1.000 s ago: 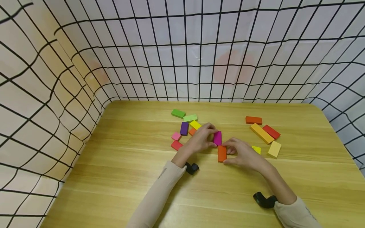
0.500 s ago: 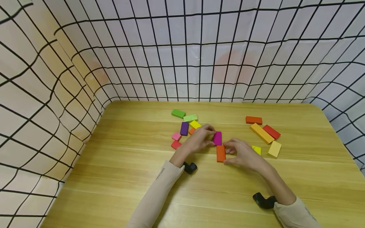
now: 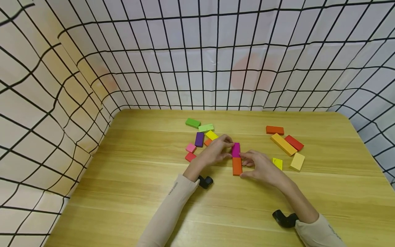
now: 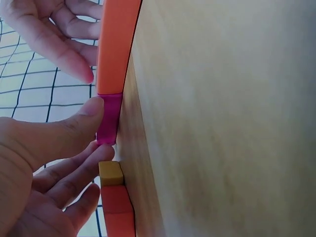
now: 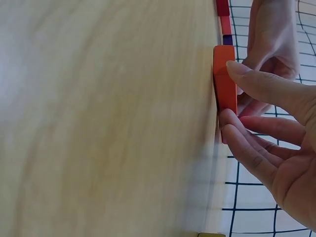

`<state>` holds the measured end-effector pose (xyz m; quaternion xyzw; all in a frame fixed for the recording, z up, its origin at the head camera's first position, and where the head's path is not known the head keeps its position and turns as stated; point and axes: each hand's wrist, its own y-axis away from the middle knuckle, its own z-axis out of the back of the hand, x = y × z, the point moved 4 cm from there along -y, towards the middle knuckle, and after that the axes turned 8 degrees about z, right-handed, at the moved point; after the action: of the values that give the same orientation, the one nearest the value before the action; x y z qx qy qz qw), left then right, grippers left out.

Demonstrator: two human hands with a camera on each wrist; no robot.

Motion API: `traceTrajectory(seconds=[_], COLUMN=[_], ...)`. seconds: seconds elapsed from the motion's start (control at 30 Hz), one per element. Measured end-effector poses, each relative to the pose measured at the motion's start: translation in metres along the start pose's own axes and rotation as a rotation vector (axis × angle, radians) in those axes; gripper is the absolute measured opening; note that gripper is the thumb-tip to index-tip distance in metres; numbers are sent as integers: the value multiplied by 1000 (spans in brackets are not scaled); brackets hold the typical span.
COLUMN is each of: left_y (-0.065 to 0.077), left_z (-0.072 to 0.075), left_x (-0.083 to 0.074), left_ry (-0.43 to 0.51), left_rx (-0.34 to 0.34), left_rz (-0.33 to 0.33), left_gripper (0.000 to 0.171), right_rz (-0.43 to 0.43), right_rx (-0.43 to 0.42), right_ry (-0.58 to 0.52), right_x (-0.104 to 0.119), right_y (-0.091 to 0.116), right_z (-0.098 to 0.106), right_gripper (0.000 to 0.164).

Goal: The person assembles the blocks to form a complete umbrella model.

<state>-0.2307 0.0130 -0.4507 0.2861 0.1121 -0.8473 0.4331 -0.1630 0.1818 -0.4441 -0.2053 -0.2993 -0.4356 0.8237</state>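
A magenta block [image 3: 236,149] and an orange block [image 3: 237,166] lie flat on the wooden table, end to end and in line. My left hand [image 3: 216,149] holds the magenta block from its left side, with thumb and fingers at its corners. From the right, my right hand [image 3: 262,168] pinches the orange block, the thumb near its front end and the fingers near the joint. In the left wrist view the orange block [image 4: 116,49] meets the magenta block [image 4: 109,118]. The right wrist view has my right thumb on the orange block [image 5: 225,81], with the magenta block mostly hidden.
Left of my hands lie loose blocks, among them purple [image 3: 199,139], pink [image 3: 191,148], red [image 3: 190,157] and green [image 3: 193,122] ones. Amber [image 3: 283,144], cream [image 3: 297,162] and yellow [image 3: 277,163] blocks lie to the right. A grid-patterned cloth [image 3: 210,79] rises behind the table.
My right hand has slid the orange block a little to the left, bringing it in line below the magenta block. My left hand has stayed nearly still at the magenta block.
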Motion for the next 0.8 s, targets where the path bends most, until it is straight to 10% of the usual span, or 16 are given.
traceTrajectory(seconds=[0.8], left_y=[2], left_z=[0], left_x=[0], left_ry=[-10], left_rx=[24], left_rz=[-20], left_gripper=[48], right_rz=[-25], right_rx=[0], right_ry=[12], right_x=[-1], right_y=[0], right_z=[-2], right_gripper=[63])
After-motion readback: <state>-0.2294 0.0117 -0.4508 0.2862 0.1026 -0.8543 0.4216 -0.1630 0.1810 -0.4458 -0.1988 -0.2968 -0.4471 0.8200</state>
